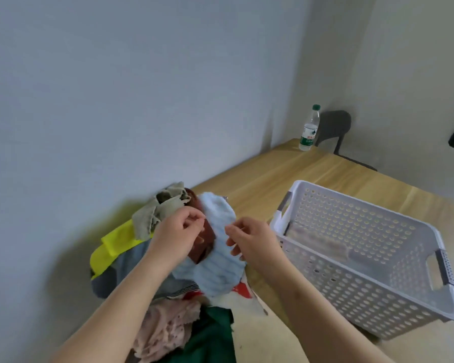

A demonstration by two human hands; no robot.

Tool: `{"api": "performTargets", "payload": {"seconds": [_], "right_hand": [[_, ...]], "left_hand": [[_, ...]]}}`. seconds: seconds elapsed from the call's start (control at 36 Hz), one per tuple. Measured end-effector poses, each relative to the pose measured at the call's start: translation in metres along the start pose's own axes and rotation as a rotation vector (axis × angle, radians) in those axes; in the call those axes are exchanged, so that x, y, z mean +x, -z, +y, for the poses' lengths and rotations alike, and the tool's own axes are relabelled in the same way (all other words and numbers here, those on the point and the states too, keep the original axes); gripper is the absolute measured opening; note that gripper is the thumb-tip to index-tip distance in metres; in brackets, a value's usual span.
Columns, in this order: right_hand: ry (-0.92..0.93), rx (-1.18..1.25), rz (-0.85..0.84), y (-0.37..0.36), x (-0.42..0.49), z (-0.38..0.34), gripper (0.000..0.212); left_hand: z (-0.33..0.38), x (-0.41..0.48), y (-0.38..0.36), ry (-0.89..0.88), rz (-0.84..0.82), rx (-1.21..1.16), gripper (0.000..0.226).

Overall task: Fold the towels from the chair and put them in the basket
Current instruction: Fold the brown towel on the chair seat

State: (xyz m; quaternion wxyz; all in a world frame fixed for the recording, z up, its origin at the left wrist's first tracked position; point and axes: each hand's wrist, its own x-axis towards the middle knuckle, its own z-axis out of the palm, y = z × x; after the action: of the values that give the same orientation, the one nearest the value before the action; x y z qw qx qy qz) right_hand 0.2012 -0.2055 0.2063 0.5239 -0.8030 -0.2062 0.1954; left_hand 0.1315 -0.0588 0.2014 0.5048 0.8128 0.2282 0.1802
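Yellow towel (116, 247): bright one on the left edge of the heap, lying over a grey towel (123, 271).
Khaki towel (152, 213): crumpled on the far top of the heap, just left of my knuckles.
Pink towel (163, 334): near end of the heap, under my left forearm, with a dark green cloth (207, 341) right beside it.
Left hand (176, 231): thumb and forefinger pinched onto the left edge of the light blue towel (220, 258), other fingers curled in.
Light blue towel: the ribbed fluffy one, held up over the heap between both hands and hanging down in the middle. It's a bit blurry.
Right hand (249, 239): pinching the same towel on its right edge, fingertips bunched together.
Table (273, 179): light wood, runs along the right side of the heap.
Water bottle (309, 128): upright at the far corner of the table, green cap.
Basket (351, 292): white plastic with holes all over, sits on the table just right of my right hand, well apart from the bottle.
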Motion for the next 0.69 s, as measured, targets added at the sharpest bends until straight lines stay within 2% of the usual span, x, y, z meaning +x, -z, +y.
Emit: {"api": "performTargets", "payload": {"seconds": [0.17, 0.31, 0.39, 0.44, 0.56, 0.69], "right_hand": [[-0.157, -0.077, -0.144, -0.070, -0.014, 0.034, 0.027], [-0.258, -0.117, -0.135, -0.099, -0.007, 0.047, 0.025], [-0.289, -0.130, -0.125, -0.109, 0.000, 0.050, 0.027], [-0.304, -0.123, -0.122, -0.112, 0.004, 0.050, 0.025], [-0.312, -0.121, -0.116, -0.112, 0.012, 0.051, 0.018], [-0.325, -0.137, -0.082, -0.108, 0.022, 0.060, 0.020]], "left_hand": [[-0.083, -0.029, 0.044, 0.172, 0.015, 0.202, 0.021], [-0.122, -0.032, 0.069, 0.268, 0.005, 0.309, 0.023], [-0.132, -0.023, 0.077, 0.308, 0.028, 0.341, 0.012], [-0.132, -0.013, 0.078, 0.316, 0.042, 0.335, 0.016], [-0.122, 0.014, 0.073, 0.300, 0.049, 0.251, 0.030], [-0.110, 0.044, 0.059, 0.441, 0.079, -0.092, 0.033]]}}
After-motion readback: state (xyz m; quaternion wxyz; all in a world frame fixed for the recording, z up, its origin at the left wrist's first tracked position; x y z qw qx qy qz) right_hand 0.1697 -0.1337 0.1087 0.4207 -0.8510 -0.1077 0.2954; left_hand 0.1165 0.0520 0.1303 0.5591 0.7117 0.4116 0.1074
